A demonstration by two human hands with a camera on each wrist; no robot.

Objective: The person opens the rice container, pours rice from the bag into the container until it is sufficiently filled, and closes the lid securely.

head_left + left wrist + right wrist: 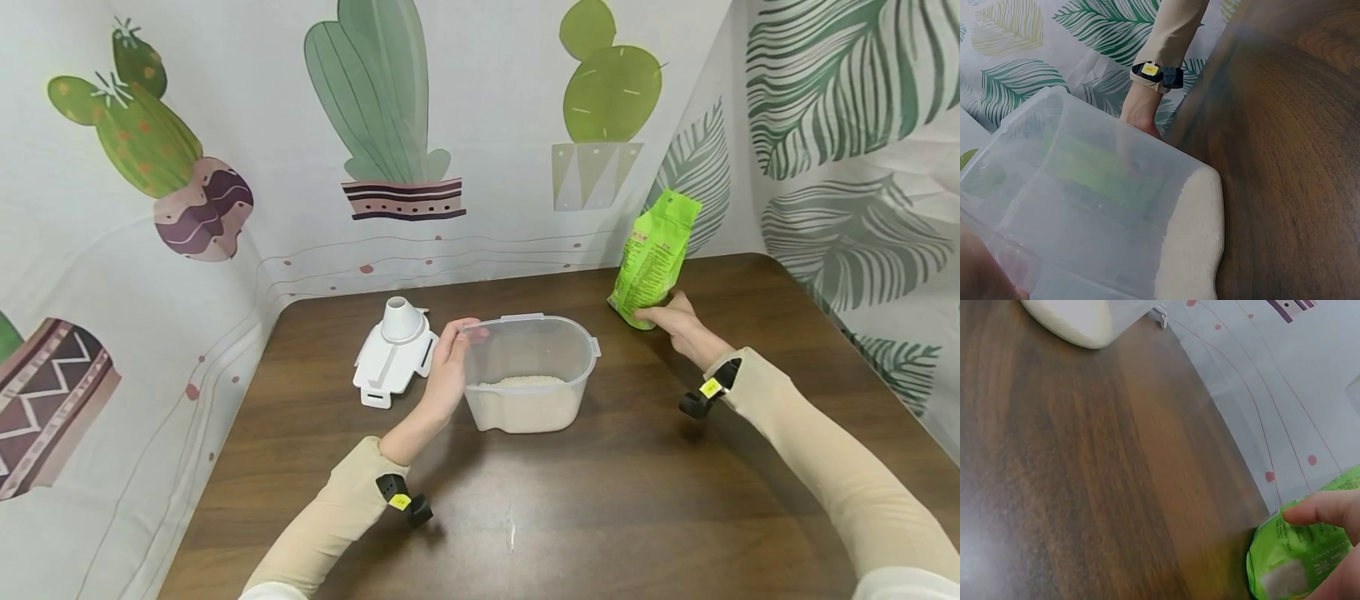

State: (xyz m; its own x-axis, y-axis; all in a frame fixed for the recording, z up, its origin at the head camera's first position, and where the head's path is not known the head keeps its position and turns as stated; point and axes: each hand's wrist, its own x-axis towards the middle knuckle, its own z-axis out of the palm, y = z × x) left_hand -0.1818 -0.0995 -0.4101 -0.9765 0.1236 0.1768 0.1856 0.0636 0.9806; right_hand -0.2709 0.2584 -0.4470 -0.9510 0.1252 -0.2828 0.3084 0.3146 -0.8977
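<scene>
A clear plastic container (pixel 528 408) without a lid stands in the middle of the table, with white rice (pixel 532 383) in its bottom. My left hand (pixel 450 367) grips its left end at the rim; from the left wrist, the container's wall (pixel 1085 206) fills much of the view, with the rice (pixel 1191 231) along the base. Farther back on the right, a green printed bag (pixel 654 258) stands tilted to the right near the table's back edge. My right hand (pixel 677 323) holds it low down, the thumb (pixel 1316 509) across its printed face.
A white lid (pixel 393 358) with a cone-shaped spout (pixel 401 319) lies left of the container. The brown wooden table (pixel 600 517) meets a cloth backdrop (pixel 502 233) printed with cacti and leaves along its back edge.
</scene>
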